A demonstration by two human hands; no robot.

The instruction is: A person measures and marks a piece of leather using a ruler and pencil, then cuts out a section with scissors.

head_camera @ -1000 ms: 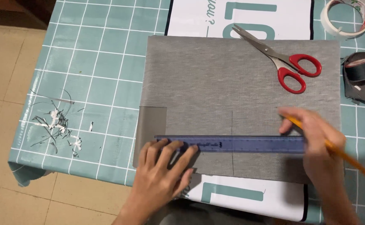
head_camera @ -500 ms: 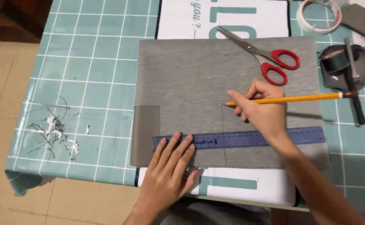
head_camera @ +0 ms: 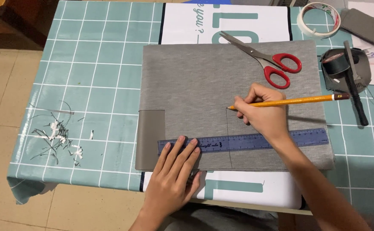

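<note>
A grey fabric sheet [head_camera: 195,81] lies flat on the teal checked table. A blue ruler [head_camera: 255,141] lies across its near part. My left hand [head_camera: 174,175] presses flat on the ruler's left end, fingers spread. My right hand [head_camera: 264,113] grips a yellow pencil [head_camera: 302,101] with its tip touching the fabric at the top of a thin drawn vertical line [head_camera: 229,137]. A small darker grey rectangle [head_camera: 150,139] sits on the fabric's near left edge.
Red-handled scissors [head_camera: 276,66] lie on the fabric's far right. A tape ring [head_camera: 319,19], a dark tape roll with a black tool [head_camera: 345,68] and a grey pad [head_camera: 364,25] sit at the far right. Scraps [head_camera: 54,132] litter the table's left. A white printed sheet [head_camera: 247,190] lies underneath.
My right hand has moved from the ruler's right end up and left onto the fabric, bringing the pencil tip to the top of the line. The left hand stays on the ruler.
</note>
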